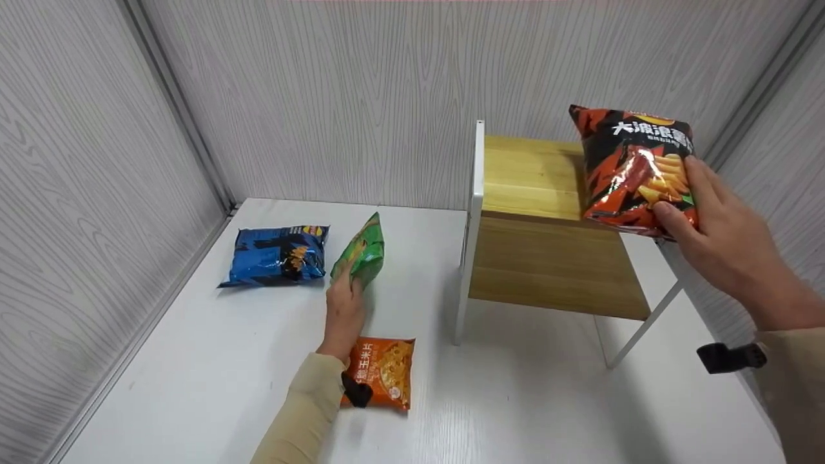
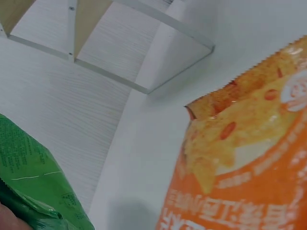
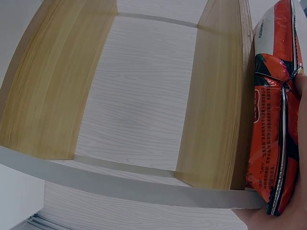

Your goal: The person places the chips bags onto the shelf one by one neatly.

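Note:
My right hand (image 1: 735, 238) grips a black-and-red bag of potato chips (image 1: 635, 171) at its right edge, thumb on the printed front. The bag stands upright at the right part of the shelf's upper board (image 1: 528, 183); in the right wrist view its back (image 3: 271, 129) lies close beside a wooden board. On the left, my left hand (image 1: 345, 309) holds a green snack bag (image 1: 367, 254) by its lower end, tilted over the white table. Below that wrist lies an orange bag of corn chips (image 1: 390, 374), partly covered by the forearm.
A blue chip bag (image 1: 277, 258) lies at the table's left. The two-tier rack has a white metal frame (image 1: 474, 232) and a lower wooden board (image 1: 554, 267). Pale wood-grain panels (image 1: 348, 96) enclose the table (image 1: 193, 374) at the back and sides.

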Demonstrator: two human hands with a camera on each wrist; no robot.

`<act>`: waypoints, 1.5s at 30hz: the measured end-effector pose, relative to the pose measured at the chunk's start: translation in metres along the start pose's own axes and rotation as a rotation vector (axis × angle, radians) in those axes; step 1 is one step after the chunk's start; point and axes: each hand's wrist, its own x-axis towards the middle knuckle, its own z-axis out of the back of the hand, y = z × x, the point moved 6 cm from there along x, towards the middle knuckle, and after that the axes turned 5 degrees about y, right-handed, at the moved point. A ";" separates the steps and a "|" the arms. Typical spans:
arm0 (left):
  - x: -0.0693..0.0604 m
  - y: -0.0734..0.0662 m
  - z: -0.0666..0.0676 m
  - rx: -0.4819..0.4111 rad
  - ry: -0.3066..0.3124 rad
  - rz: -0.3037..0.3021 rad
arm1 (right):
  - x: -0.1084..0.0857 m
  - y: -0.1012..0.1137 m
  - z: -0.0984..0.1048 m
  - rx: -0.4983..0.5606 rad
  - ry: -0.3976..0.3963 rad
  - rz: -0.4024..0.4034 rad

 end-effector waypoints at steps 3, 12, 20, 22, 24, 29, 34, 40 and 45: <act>0.003 -0.006 0.005 -0.003 -0.006 0.000 | 0.000 0.000 0.000 0.000 -0.004 0.004; 0.008 -0.028 0.016 0.013 -0.040 -0.076 | -0.001 0.002 0.002 0.016 -0.008 0.029; 0.013 -0.057 0.024 0.002 -0.053 -0.163 | 0.001 0.001 0.001 0.022 0.005 0.013; 0.014 -0.066 0.027 0.000 -0.067 -0.198 | 0.000 0.001 0.001 0.020 0.001 0.016; 0.014 -0.076 0.030 0.000 -0.080 -0.231 | 0.000 0.001 0.002 0.020 -0.001 0.020; 0.018 -0.098 0.035 0.006 -0.100 -0.291 | 0.000 0.000 0.001 0.014 0.005 0.011; 0.022 -0.120 0.040 0.001 -0.118 -0.350 | 0.000 -0.001 -0.002 0.013 0.025 -0.015; 0.026 -0.151 0.047 -0.005 -0.147 -0.465 | 0.000 0.000 -0.003 0.022 0.024 -0.018; 0.028 -0.174 0.049 0.026 -0.135 -0.546 | 0.000 0.000 -0.004 0.023 0.026 -0.013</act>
